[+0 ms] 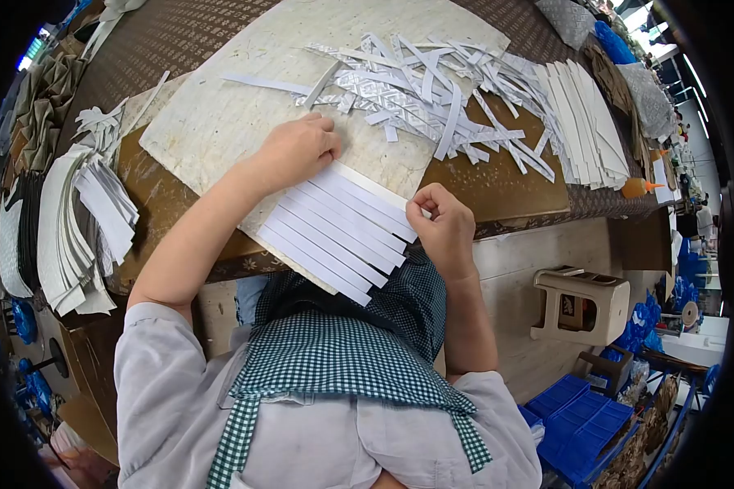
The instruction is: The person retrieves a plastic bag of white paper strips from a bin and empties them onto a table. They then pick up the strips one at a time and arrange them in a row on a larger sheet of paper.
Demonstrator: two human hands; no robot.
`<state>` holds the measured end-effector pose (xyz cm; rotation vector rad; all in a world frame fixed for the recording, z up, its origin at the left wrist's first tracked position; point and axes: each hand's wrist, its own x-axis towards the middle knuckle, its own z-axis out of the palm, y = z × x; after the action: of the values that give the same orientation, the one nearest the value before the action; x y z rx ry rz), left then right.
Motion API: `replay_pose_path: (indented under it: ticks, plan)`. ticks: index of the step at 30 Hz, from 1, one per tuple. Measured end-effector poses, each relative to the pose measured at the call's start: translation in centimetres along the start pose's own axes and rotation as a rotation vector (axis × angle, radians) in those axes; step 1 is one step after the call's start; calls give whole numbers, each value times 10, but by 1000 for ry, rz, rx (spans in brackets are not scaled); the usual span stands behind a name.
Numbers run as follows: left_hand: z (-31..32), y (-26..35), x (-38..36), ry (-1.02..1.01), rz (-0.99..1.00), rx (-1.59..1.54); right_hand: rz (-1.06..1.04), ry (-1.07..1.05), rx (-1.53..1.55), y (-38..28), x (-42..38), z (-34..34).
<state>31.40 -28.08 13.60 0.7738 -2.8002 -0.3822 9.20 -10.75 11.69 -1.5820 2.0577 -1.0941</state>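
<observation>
Several white strips (328,232) lie side by side, slanting down to the right over the front edge of a pale board (212,114). Their right ends are uneven and reach past the board toward my apron. My left hand (298,148) rests at the far left end of the topmost white strip (371,187), fingers curled down on it. At that strip's right end, my right hand (442,222) is closed in a pinch; the fingers partly hide what they grip. Beyond both hands, a loose heap of white and silver-patterned strips (432,94) spreads across the board.
Stacked white pieces (583,122) lie at the right, near an orange-tipped bottle (640,187). Fanned white and dark pieces (73,220) hang over the table's left edge. On the floor at right stand a beige stool (581,306) and blue crates (579,424).
</observation>
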Motion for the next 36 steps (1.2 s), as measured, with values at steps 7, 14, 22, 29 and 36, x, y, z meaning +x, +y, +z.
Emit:
replay_pose_path:
  ticks: [7,14,22,29,36]
  plan:
    - [13,14,-12,108,243,196,-82,22,-70,-4,0,0]
    - [6,39,-32,35,302,344,-97,84,-45,-2,21,-7]
    - [12,42,-27,76,218,116,245,102,-420,23,94,-8]
    - [3,37,-15,186,-115,-529,112,281,27,28,75,-5]
    - [-18,32,14,213,-473,-1269,-23,-97,602,7,17,-10]
